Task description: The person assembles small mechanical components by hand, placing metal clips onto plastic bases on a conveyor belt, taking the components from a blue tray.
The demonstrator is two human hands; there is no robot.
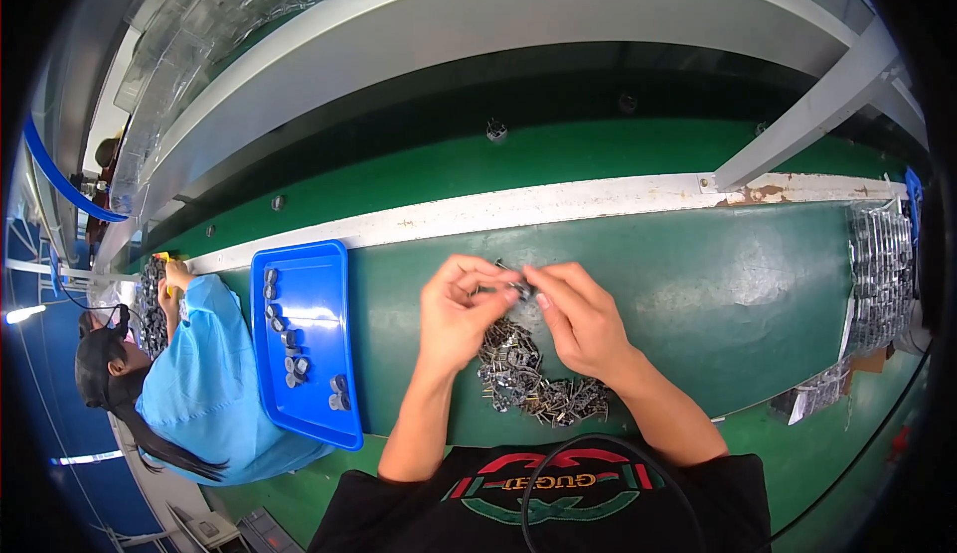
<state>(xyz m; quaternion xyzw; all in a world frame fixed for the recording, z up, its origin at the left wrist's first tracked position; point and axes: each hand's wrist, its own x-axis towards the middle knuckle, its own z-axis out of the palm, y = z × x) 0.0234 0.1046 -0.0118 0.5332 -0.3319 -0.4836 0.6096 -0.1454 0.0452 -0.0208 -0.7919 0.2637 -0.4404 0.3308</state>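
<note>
Both my hands meet above the green table, fingertips close together around a small dark part. My left hand pinches it between thumb and forefinger. From the other side, the thumb and fingers of my right hand close on the same part; its exact kind is too small to make out. Just below my hands lies a pile of small metal parts with thin pins, spreading toward my right forearm.
A blue tray with several small grey round parts stands at left. Beyond it a person in a blue top works at the table. Stacked clear plastic trays stand at far right. A white rail runs along the back.
</note>
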